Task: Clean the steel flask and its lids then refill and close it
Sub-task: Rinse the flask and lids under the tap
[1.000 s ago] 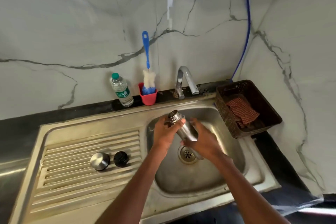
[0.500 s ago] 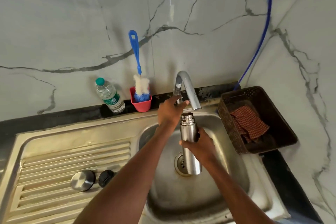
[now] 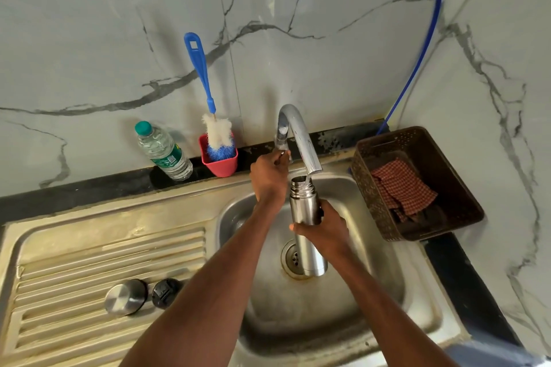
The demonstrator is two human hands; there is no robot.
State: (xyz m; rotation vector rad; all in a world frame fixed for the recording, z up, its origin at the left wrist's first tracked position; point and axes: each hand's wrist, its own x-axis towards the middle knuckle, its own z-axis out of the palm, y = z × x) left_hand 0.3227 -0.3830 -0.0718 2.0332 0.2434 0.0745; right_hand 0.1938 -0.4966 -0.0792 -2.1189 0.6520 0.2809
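Flask point(image 3: 304, 211), rigid wet steel and getting heavier under the tap point(image 3: 298, 134), I am gripping mid-body with right hand point(image 3: 326, 231) fingers wrapped, left hand point(image 3: 269, 176) fingers curling on the tap handle.

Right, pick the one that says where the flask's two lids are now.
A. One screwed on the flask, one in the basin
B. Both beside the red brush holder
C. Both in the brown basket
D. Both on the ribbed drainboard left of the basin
D: the steel lid and the black inner lid sit side by side on the drainboard, while the steel flask stands open-mouthed under the tap.
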